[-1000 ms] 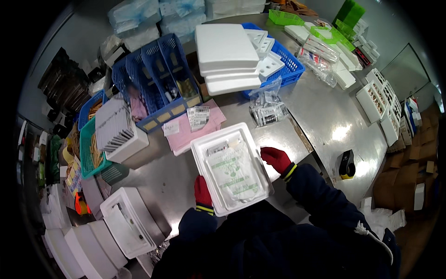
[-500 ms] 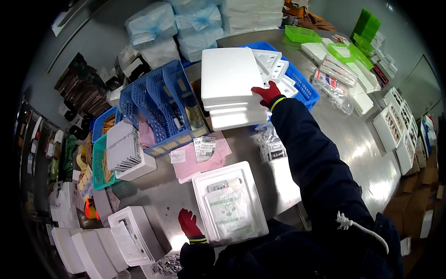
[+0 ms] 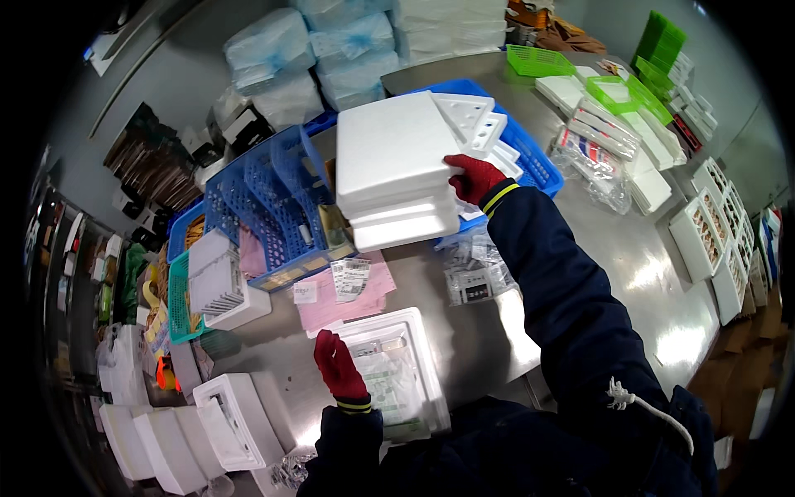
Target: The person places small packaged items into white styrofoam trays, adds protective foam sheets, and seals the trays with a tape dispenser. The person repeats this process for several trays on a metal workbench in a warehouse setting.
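My right hand (image 3: 476, 178), in a red glove, grips the near right edge of the top white foam lid (image 3: 389, 145) on a stack of lids. The lid's right edge is lifted slightly from the stack. My left hand (image 3: 339, 364), also red-gloved, hovers at the left rim of an open white foam box (image 3: 426, 356). Its fingers point away from me and hold nothing. Inside the box lie a clear plastic bag (image 3: 393, 389) with green print and small packets, partly hidden by my left hand.
A blue divided basket (image 3: 273, 203) stands left of the lids, a blue crate (image 3: 538, 161) behind them. Pink papers (image 3: 348, 302) with labels lie beyond the box. Foam boxes (image 3: 236, 422) stand at the near left. Clear-wrapped packets (image 3: 476, 273) lie mid-table. Green baskets (image 3: 538, 62) sit far right.
My left hand has moved up and over the box's left rim. My right hand has closed on the top lid's edge and raised it slightly. The view has shifted a little.
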A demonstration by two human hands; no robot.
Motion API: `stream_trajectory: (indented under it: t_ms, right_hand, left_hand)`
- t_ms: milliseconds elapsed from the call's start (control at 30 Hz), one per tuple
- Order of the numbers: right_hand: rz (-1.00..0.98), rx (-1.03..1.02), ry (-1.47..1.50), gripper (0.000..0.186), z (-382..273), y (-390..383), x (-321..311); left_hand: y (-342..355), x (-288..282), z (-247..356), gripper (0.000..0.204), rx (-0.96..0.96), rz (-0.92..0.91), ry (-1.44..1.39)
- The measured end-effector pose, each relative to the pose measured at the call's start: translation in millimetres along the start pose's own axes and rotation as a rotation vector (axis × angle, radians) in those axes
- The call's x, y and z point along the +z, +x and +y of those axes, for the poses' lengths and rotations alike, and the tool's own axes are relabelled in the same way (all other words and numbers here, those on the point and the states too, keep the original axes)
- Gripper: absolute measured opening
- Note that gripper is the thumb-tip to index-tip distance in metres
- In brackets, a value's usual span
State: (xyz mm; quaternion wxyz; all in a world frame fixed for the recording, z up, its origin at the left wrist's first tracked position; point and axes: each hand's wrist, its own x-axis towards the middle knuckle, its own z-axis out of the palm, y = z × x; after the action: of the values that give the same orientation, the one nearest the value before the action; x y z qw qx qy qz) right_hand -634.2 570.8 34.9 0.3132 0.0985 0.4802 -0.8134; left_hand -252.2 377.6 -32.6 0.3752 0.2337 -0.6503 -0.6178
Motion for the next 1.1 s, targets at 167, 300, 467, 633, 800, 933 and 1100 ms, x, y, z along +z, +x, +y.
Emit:
stream_trajectory:
  t_ms: [167,300,467,633,800,933,1100]
  right_hand:
    - [0.095,-0.447,0.067,0.028,-65,-96,-48]
    - [0.397,-1.406,-0.494,0.041,-80,-212,-83]
    - [0.436,-1.57,-1.737,0.051,-29,-256,-155]
    - [0.23,-1.204,-2.029,0.051,-5,-237,-216]
    - [0.199,-1.085,-2.031,0.057,13,-245,-209]
    - [0.394,-1.35,-1.753,0.052,15,-269,-190]
    - [0.388,-0.996,-0.277,0.047,53,-325,-101]
  left_hand:
    - [-31,-13,0,0.036,-0.108,0.019,0.029]
    - [-43,-44,1,0.035,-0.166,0.049,0.058]
    - [-46,-45,3,0.035,-0.191,0.06,0.065]
    - [-45,-39,-12,0.035,-0.185,-0.058,0.051]
    - [-42,-52,-13,0.035,-0.117,-0.131,0.135]
    - [-30,-60,-12,0.035,-0.176,-0.136,0.051]
    - [-16,-100,-8,0.035,-0.162,-0.097,0.01]
